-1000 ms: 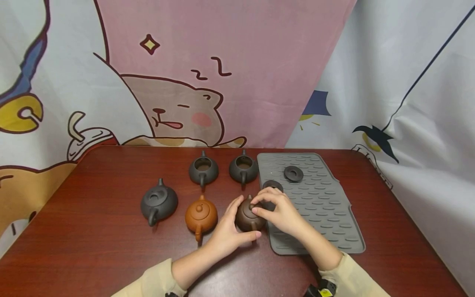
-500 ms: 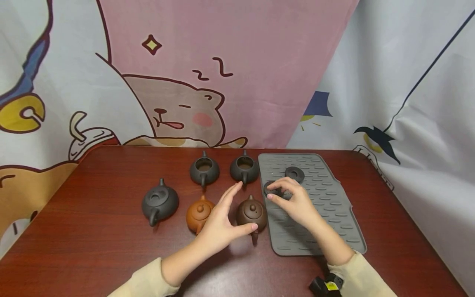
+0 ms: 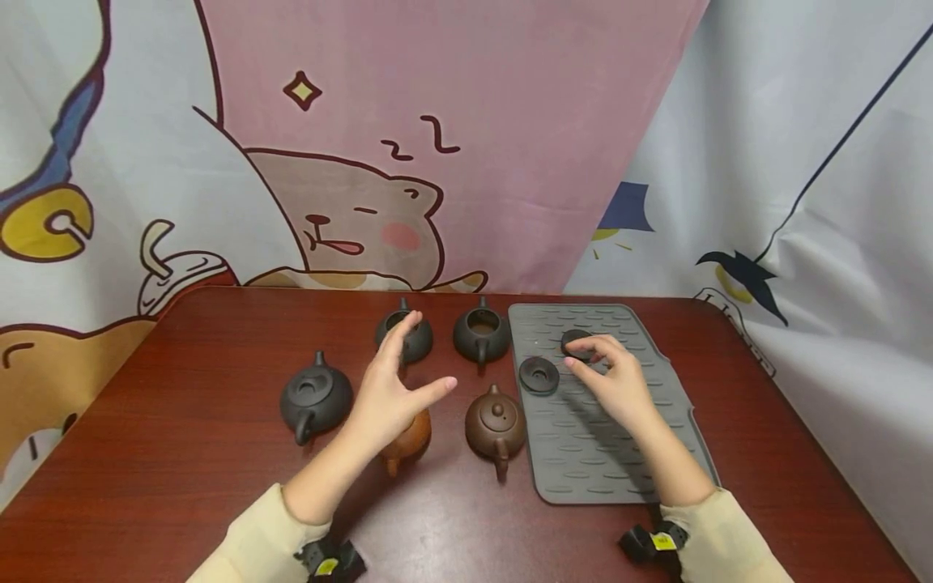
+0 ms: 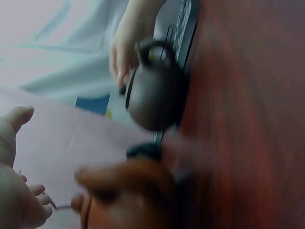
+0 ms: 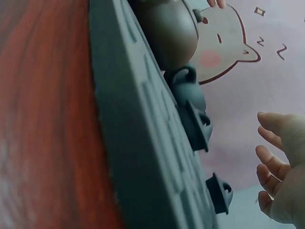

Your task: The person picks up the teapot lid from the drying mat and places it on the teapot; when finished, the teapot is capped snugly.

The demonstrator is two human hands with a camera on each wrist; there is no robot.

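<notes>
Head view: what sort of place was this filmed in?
Probably an indoor tabletop set up for recording, though I can't tell which room: a cartoon-printed cloth hangs behind a reddish-brown table, where teapots stand near a gray mat, and black devices are worn at both wrists.

The left wrist view lies tipped sideways around a brown teapot, its lid on and its looped handle at the top. Below the brown teapot, an orange teapot is badly blurred; between them shows a dark object, too blurred to name. Well left of the brown teapot is the left hand, thumb spread from its fingers. The right hand appears behind the brown teapot's lid. A mat edges in above it, the desk spreads to its right, and a curtain hangs beyond its left.
</notes>
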